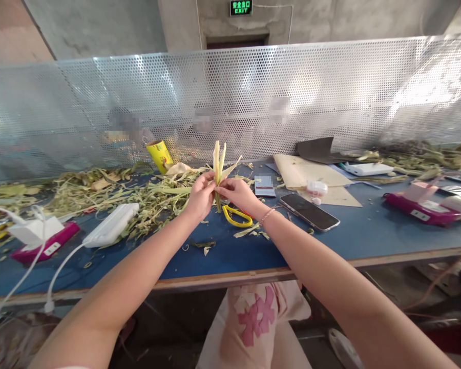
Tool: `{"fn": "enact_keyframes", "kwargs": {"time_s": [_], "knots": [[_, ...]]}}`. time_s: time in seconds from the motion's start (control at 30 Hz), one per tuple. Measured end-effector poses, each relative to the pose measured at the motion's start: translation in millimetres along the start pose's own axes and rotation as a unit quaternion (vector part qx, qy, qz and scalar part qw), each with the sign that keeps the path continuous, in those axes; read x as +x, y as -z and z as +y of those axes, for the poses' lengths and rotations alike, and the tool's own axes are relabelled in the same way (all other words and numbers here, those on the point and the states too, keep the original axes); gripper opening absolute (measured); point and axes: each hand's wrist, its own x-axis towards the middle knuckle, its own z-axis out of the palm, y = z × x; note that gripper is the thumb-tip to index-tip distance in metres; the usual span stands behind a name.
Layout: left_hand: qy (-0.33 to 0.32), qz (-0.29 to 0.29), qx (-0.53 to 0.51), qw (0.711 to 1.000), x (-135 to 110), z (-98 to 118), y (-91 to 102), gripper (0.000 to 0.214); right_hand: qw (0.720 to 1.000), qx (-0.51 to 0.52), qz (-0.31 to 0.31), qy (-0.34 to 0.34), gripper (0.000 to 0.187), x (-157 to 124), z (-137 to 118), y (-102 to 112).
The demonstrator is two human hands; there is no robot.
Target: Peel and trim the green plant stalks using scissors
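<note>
Across the blue tabletop (223,264), strewn with dried leaves (159,197) (yellow handle loop (240,224) nearby), the left hand (201,199) and right hand (238,195) pinch the same upright pale strips (217,165).

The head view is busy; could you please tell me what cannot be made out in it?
In the head view:
Pale strips: gripped part hidden by the left hand and right hand.
Yellow-handled tool: working end unseen, perhaps behind the right hand.
Light blue flat item: markings too small to read.
Perforated screen: whatever is behind it is blurred.
White cable: cut off by the left edge.
</note>
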Motion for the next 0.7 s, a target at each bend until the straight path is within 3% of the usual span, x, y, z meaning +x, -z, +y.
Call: {"fn": "enact_keyframes", "kwargs": {"time_s": [0.2,0.47,0.57,0.7], "knots": [[0.030,-0.021,-0.016,0.999,-1,-1,0.5,0.024,0.999,0.024,0.037,-0.027,0.032,0,-1,-3],[0.043,-0.021,-0.023,0.999,-3,1,-3.2,0.023,0.998,0.022,0.056,-0.007,0.040,0,0,-3],[0.031,-0.007,-0.003,0.999,-2,-2,-1.2,0.023,0.996,-0.054,0.062,0.028,0.040,-3,-3,3],[-0.031,0.011,0.097,0.995,0,-5,4.3,0.019,0.974,-0.133,0.147,0.108,0.030,-6,-13,12]]}}
